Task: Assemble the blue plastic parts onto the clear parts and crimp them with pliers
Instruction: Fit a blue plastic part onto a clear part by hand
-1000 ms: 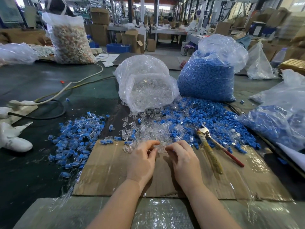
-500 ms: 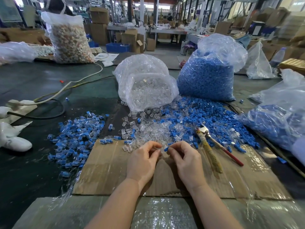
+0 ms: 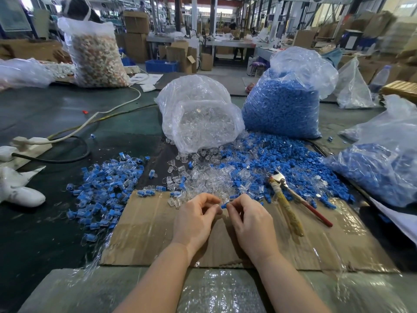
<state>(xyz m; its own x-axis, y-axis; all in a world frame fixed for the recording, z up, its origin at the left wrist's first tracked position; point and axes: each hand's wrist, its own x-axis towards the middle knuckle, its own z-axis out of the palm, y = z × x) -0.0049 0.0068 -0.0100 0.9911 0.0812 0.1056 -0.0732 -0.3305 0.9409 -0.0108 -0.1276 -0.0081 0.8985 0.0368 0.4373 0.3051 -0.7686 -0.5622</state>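
Right hand [image 3: 252, 220] pinches the blue part [image 3: 224, 206] pointing leftward at the left hand [image 3: 195, 219], whose fingertips pinch something hidden.

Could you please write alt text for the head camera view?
Two hands meet over a cardboard sheet: the right hand pinches a small blue plastic part against the left hand. Pliers lie to the right, before loose blue and clear parts and two bags of them.

No legible text or labels.
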